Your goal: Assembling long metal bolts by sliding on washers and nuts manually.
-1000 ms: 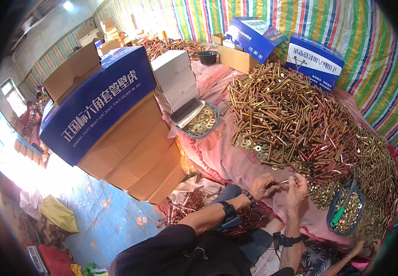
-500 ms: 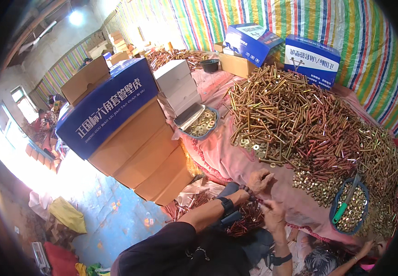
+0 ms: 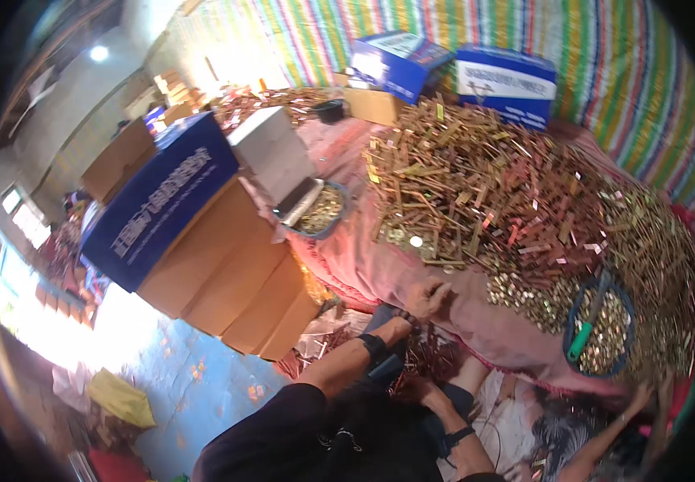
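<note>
My left hand (image 3: 428, 298) is at the near edge of the pink-covered table, its fingers curled; blur hides what they hold, if anything. Lower down, my right hand (image 3: 418, 390) reaches over my lap to a heap of reddish bolts (image 3: 432, 353), and its fingertips are smeared and partly out of sight. Beyond both hands lies a large pile of long, brassy and reddish sleeve bolts (image 3: 484, 185). Small nuts (image 3: 524, 301) are spread along the pile's near side, and flat washers (image 3: 404, 238) lie at its left.
A blue tub of nuts (image 3: 625, 321) holds a green-handled tool (image 3: 580, 341). Another tub (image 3: 323, 213) contains washers. Tall cartons (image 3: 219, 257) stand at left, blue-and-white boxes (image 3: 508, 84) at the back. Another person's hand (image 3: 641, 398) is at the lower right.
My right hand has moved down and left, from near my left hand to the bolts in my lap. The whole view has shifted, and the picture is blurrier.
</note>
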Available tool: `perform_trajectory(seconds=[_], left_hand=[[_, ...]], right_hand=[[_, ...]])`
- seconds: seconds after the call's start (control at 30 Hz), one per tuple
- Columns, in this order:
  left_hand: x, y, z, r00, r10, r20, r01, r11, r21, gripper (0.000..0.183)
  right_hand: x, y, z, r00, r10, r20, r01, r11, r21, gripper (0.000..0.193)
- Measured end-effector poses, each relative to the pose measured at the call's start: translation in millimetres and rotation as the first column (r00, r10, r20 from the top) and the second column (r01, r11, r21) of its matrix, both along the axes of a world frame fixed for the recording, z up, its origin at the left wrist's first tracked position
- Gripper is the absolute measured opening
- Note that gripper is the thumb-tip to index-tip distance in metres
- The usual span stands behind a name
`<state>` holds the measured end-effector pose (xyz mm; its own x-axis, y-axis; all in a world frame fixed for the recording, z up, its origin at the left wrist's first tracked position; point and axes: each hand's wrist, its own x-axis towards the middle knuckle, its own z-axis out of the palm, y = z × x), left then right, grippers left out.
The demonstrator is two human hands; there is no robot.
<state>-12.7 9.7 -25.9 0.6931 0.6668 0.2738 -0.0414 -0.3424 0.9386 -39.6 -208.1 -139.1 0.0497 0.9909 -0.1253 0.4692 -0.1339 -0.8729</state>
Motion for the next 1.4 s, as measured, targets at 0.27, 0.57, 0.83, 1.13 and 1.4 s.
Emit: perform_trajectory(seconds=[0.27, 0.57, 0.83, 1.13, 1.4], left_hand=[[-9, 18, 7, 0.999, -0.035, 0.007, 0.035, 0.993, -0.112, 0.022], [2, 49, 46, 0.987, 0.09, -0.135, -0.011, 0.869, 0.495, 0.012], [30, 54, 41, 0.896, 0.228, -0.38, 0.144, 0.662, 0.736, 0.002], [2, 57, 58, 0.995, 0.096, -0.006, -0.087, 0.925, 0.37, 0.01], [-5, 35, 14, 0.996, 0.029, 0.079, -0.012, 0.978, -0.21, 0.018]], right_hand=[[23, 7, 63, 0.99, -0.136, 0.027, 0.138, 0.988, -0.075, 0.023], [9, -5, 37, 0.984, -0.16, 0.084, 0.173, 0.967, -0.185, 0.028], [5, 4, 86, 0.951, -0.201, -0.234, 0.14, 0.957, -0.253, 0.037], [83, 68, 205, 0.784, -0.613, -0.096, 0.616, 0.787, 0.006, 0.022], [143, 136, 187, 0.7, -0.6, 0.387, 0.468, 0.795, 0.387, 0.019]])
